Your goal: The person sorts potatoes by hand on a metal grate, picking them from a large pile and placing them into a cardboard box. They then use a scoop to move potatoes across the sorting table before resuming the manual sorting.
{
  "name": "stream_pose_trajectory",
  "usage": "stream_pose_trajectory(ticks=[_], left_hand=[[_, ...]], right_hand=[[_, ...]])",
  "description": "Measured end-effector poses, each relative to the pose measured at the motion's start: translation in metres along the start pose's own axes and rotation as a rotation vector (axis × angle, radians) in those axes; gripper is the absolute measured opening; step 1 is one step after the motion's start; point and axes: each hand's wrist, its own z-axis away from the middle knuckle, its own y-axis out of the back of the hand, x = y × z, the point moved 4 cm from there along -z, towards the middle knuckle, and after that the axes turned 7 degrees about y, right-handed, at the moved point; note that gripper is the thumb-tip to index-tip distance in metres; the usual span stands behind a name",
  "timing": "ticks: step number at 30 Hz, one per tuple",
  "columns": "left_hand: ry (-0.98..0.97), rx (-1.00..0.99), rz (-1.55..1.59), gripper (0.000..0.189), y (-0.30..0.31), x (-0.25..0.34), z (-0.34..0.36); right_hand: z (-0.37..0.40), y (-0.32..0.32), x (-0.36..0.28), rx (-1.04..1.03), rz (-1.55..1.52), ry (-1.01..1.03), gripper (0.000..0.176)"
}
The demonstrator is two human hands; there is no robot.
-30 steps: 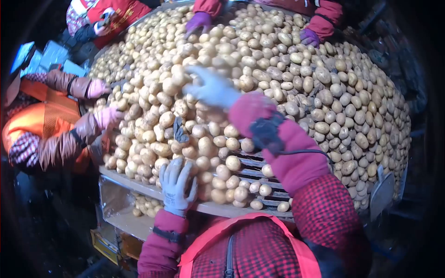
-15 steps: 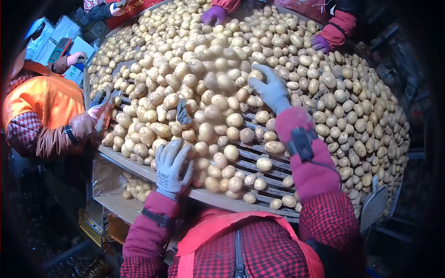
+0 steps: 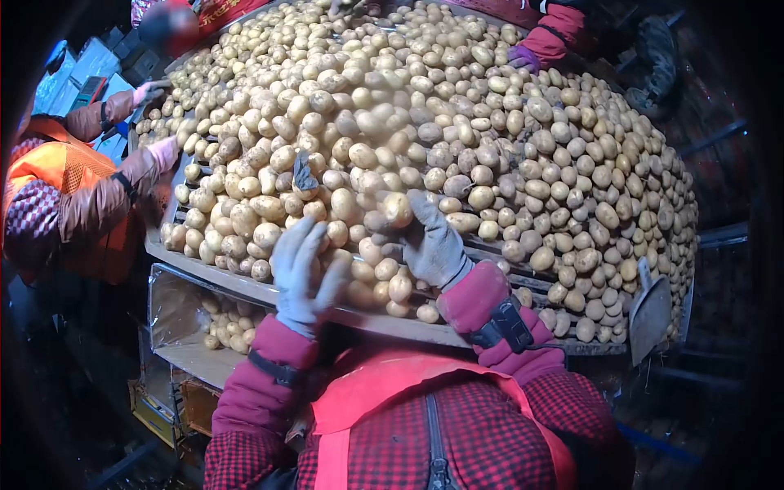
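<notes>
Potatoes lie in a large heap on a slatted table. My left hand, in a grey glove, is at the near edge of the heap, fingers up and apart, thumb spread to the right, with potatoes against it. To its right, my gloved right hand curls its fingers and thumb round a pale potato at the fingertips. Its thumb is partly hidden in shadow. A dark scrap rests on the heap beyond my left hand.
A person in an orange vest reaches into the heap from the left. A purple-gloved hand works at the far side. A flat scoop-like plate stands at the right edge. Below the table's near edge is a bin with potatoes.
My right hand has come toward me and left, nearer my left hand, with a potato at its fingertips. My left hand has shifted slightly. The orange-vested person's hands have moved.
</notes>
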Motion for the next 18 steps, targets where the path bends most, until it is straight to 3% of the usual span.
stream_pose_trajectory(ticks=[1,4,6,7,10,18], left_hand=[[-0.009,-0.058,0.025,0.060,-0.003,0.016,-0.007],[-0.056,-0.179,0.083,0.064,-0.022,0.044,-0.021],[-0.066,-0.272,0.128,0.057,-0.038,0.049,-0.022],[-0.061,-0.279,0.154,0.053,-0.044,0.050,-0.019],[-0.054,-0.297,0.267,0.043,-0.056,0.056,-0.010],[0.095,-0.321,0.610,0.045,-0.068,0.049,0.002]], right_hand=[[0.005,0.004,0.003,-0.006,0.221,0.124,0.051],[0.023,-0.007,0.018,-0.018,0.202,0.201,0.048],[0.043,-0.013,0.018,0.004,-0.135,-0.061,0.038],[0.051,-0.006,0.019,-0.009,-0.096,-0.103,0.038],[0.063,0.006,0.033,0.142,-0.094,-0.062,0.041],[0.075,-0.013,0.025,0.106,-0.009,0.023,0.043]])
